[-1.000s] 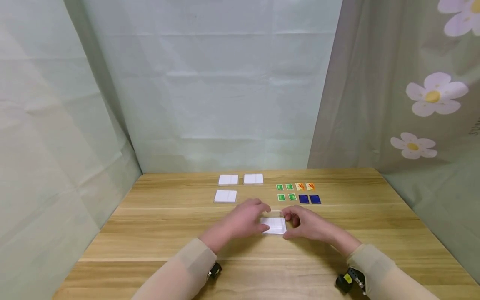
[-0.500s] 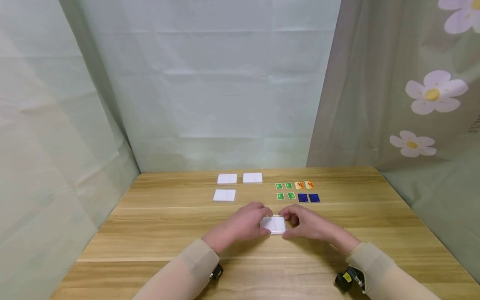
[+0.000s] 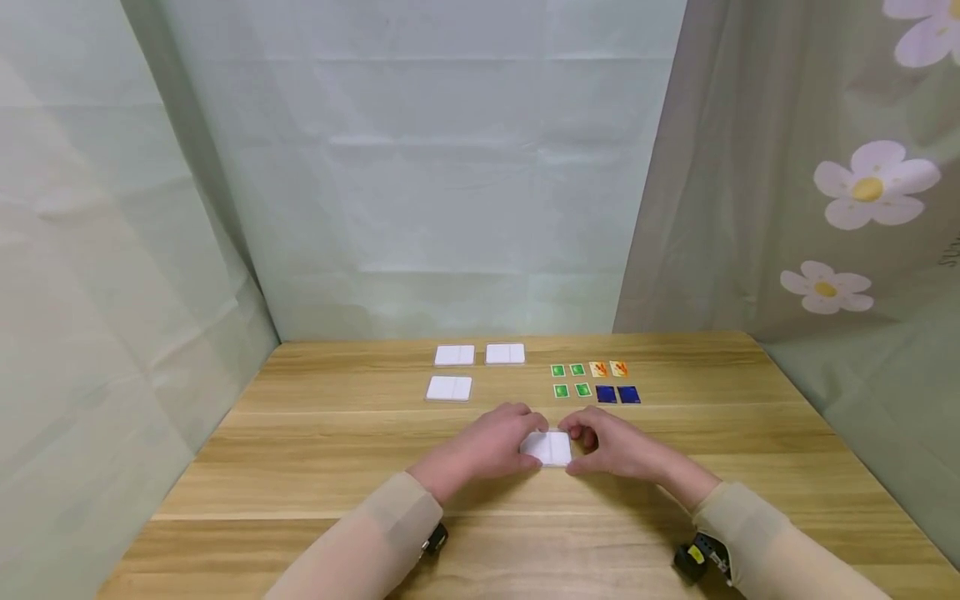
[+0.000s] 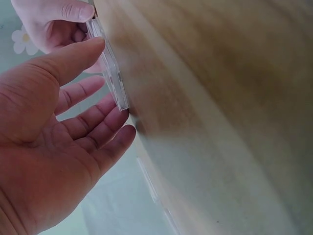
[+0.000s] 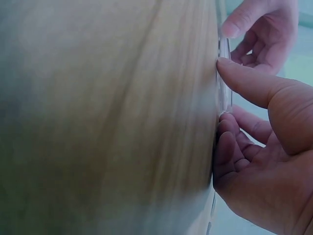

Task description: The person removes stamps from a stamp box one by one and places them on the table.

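Note:
A small flat clear plastic case (image 3: 553,448) with a white inside lies on the wooden table in front of me. My left hand (image 3: 495,443) grips its left end, thumb at the near edge and fingers at the far edge. My right hand (image 3: 619,447) holds the right end the same way. The left wrist view shows the case (image 4: 113,81) edge-on between thumb and fingers, its layers stacked together. From the right wrist, the case (image 5: 225,95) appears as a thin clear edge beside the right thumb.
Three similar white-and-clear cases (image 3: 449,388) lie at the back left. To their right are several small square cards in two rows: green ones (image 3: 561,391), orange ones (image 3: 597,369) and dark blue ones (image 3: 606,394). Pale cloth (image 3: 450,208) hangs behind the table (image 3: 315,467).
The clear lid, raised at the far side of the case a second ago, has come down flat over the white part. Both hands have stayed nearly in place at the ends.

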Available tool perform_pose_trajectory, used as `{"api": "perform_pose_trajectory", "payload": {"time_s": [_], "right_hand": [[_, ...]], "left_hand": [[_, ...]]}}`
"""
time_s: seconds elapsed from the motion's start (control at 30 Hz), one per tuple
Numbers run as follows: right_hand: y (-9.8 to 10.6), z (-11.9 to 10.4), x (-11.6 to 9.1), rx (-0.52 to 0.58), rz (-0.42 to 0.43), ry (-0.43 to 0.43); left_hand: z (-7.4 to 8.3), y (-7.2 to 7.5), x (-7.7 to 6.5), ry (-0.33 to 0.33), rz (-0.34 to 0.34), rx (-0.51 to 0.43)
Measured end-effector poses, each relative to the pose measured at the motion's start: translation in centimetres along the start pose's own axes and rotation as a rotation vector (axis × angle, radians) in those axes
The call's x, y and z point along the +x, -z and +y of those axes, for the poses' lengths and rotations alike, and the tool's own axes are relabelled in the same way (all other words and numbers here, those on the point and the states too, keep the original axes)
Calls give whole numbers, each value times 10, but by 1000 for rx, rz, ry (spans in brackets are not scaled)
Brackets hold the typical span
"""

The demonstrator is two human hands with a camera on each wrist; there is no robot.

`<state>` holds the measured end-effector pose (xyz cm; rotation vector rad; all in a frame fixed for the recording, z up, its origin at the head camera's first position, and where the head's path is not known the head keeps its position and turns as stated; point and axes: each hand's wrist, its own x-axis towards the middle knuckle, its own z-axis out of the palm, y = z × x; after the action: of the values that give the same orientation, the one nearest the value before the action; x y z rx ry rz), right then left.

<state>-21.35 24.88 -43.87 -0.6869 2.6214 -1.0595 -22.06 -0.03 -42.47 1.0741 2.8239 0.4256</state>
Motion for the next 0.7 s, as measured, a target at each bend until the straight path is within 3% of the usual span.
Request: {"api": "perform_pose_trajectory", "payload": {"time_s": [0.4, 0.7], "right_hand": [[-2, -5, -3, -48, 31, 25], [-6, -21, -13, -254, 79, -1]], "left_hand": [[-2, -1, 2, -17, -11, 26], [2, 2, -10, -18, -9, 31]]}}
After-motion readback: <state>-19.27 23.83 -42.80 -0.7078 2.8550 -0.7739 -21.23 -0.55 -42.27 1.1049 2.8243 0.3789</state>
